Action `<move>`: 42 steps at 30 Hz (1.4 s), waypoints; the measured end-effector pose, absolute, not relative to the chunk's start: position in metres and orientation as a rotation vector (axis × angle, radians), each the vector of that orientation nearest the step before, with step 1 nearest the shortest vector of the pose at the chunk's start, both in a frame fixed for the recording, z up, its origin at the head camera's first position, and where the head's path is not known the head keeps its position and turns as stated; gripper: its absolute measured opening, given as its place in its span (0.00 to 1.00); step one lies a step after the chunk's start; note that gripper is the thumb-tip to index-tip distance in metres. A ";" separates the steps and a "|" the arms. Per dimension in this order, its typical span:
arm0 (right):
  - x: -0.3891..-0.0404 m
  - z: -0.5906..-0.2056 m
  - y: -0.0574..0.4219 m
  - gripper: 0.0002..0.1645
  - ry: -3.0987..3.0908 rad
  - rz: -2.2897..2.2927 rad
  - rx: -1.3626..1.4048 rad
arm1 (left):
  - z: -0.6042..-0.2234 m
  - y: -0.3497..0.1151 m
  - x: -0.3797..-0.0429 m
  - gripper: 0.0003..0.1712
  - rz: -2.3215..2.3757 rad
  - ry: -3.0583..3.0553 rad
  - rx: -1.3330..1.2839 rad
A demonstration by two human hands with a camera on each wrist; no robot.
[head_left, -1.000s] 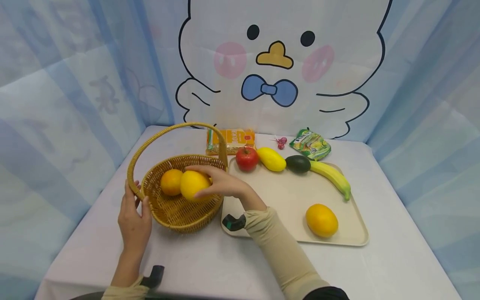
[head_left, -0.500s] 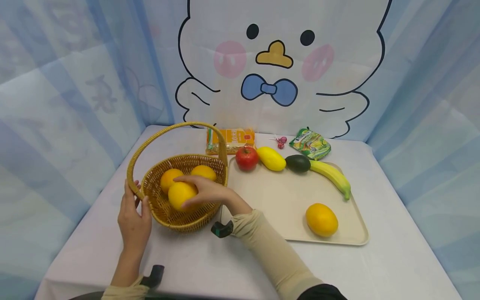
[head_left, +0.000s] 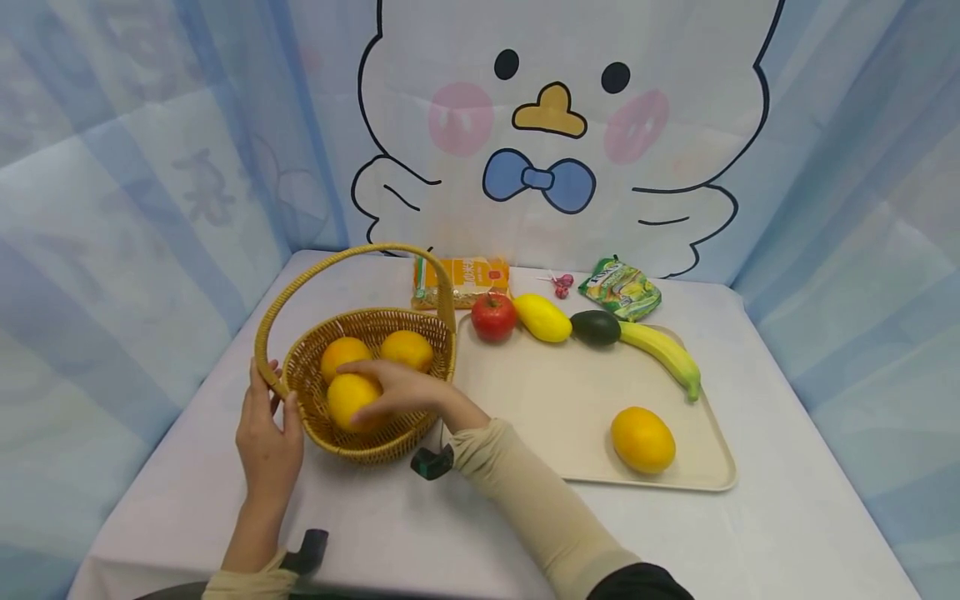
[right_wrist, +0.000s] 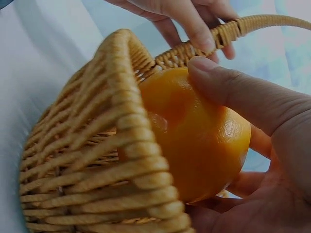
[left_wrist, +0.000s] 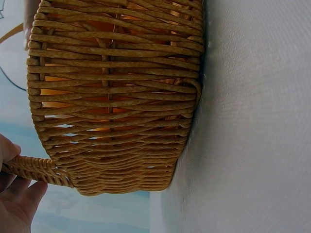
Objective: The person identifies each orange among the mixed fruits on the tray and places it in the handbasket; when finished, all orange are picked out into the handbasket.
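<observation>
My left hand (head_left: 272,437) grips the foot of the handle (head_left: 264,333) of a round wicker basket (head_left: 367,454), at its left side. Thumb and fingers close round that handle in the left wrist view too. Inside the basket, my right hand (head_left: 401,390) holds an orange (head_left: 348,402), its thumb on one side and fingers on the other. The right wrist view has this smooth orange (right_wrist: 194,141) partly behind the basket rim (right_wrist: 138,131). Another orange (head_left: 341,354) lies at the back left of the basket, and a third orange (head_left: 407,348) at the back right.
Right of the basket lies a cream tray (head_left: 540,417) with an orange fruit (head_left: 643,440) near its front. Along its back edge are an apple (head_left: 494,317), a lemon (head_left: 543,318), an avocado (head_left: 596,328) and a banana (head_left: 663,358). Behind stand food packets (head_left: 621,287) and lollipops (head_left: 562,286).
My right hand has carried its orange left and toward the front inside the basket, uncovering the orange at the back right. The left hand has stayed on the handle.
</observation>
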State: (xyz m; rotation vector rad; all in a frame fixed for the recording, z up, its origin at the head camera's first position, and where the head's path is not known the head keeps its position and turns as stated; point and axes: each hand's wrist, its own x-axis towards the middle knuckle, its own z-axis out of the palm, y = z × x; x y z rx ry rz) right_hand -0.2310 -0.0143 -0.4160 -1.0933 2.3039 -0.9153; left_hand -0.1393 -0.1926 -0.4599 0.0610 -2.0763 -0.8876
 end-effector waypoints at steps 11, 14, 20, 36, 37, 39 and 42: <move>-0.227 -0.428 -0.025 0.41 2.278 -0.771 -1.055 | -0.458 -0.192 -0.139 0.37 -0.888 -2.070 0.050; -0.226 -0.429 -0.026 0.42 2.279 -0.718 -1.044 | -0.459 -0.192 -0.140 0.37 -0.893 -2.066 0.047; -0.224 -0.427 -0.027 0.42 2.270 -0.689 -1.038 | -0.459 -0.192 -0.140 0.37 -0.892 -2.071 0.049; -0.226 -0.418 -0.019 0.44 2.232 -0.752 -1.083 | -0.460 -0.191 -0.139 0.41 -0.898 -2.049 0.035; -0.226 -0.417 -0.019 0.44 2.231 -0.760 -1.089 | -0.460 -0.191 -0.139 0.41 -0.898 -2.047 0.033; -0.227 -0.416 -0.018 0.44 2.230 -0.773 -1.104 | -0.460 -0.191 -0.139 0.41 -0.899 -2.045 0.035; -0.227 -0.412 -0.015 0.44 2.224 -0.800 -1.106 | -0.460 -0.192 -0.139 0.41 -0.904 -2.046 0.035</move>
